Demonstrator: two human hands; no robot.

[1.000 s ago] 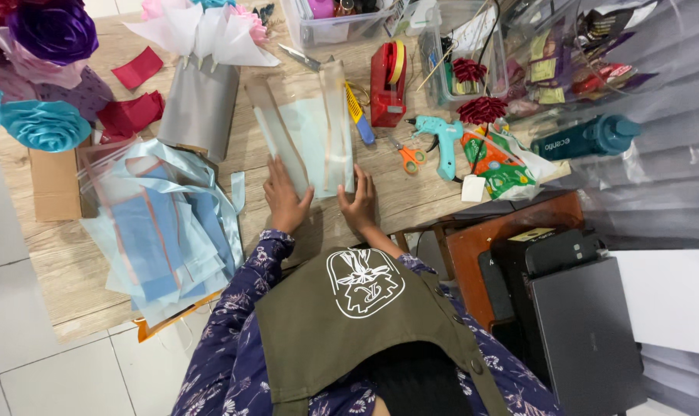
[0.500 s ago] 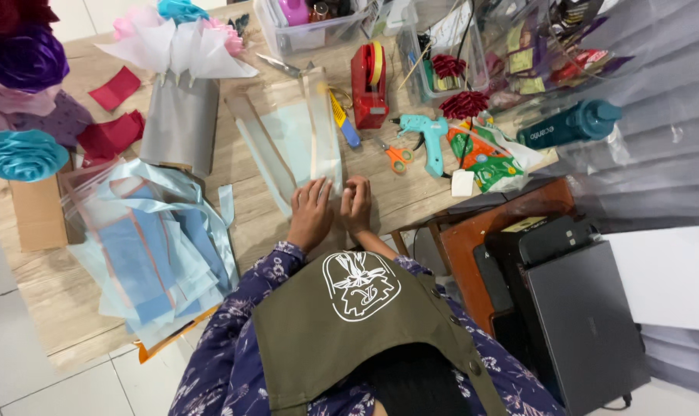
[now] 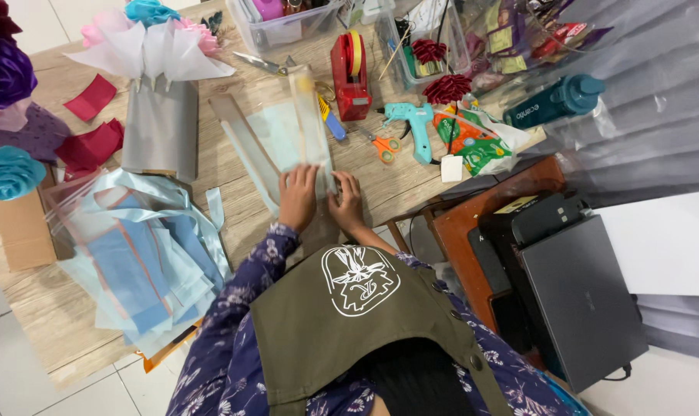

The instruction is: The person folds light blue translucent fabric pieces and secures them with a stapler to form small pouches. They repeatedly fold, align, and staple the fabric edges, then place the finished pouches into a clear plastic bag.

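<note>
A pale blue and clear wrapping sheet (image 3: 284,135) with a tan border lies folded lengthwise on the wooden table (image 3: 226,166). My left hand (image 3: 296,197) lies on its near end, fingers pointing away from me. My right hand (image 3: 346,202) is right beside it and grips the folded edge of the same sheet. The two hands almost touch. My flowered sleeves and olive apron fill the bottom of the view.
A heap of blue and clear sheets (image 3: 134,254) lies to the left, with a grey wrap (image 3: 161,131) and paper flowers (image 3: 6,77) beyond. To the right are a red tape dispenser (image 3: 351,73), orange scissors (image 3: 382,145), a teal glue gun (image 3: 415,123), clear bins (image 3: 288,19) and a black printer (image 3: 573,293).
My left hand has slid right along the sheet's near end until it sits close against my right hand. The sheet looks narrower, folded over.
</note>
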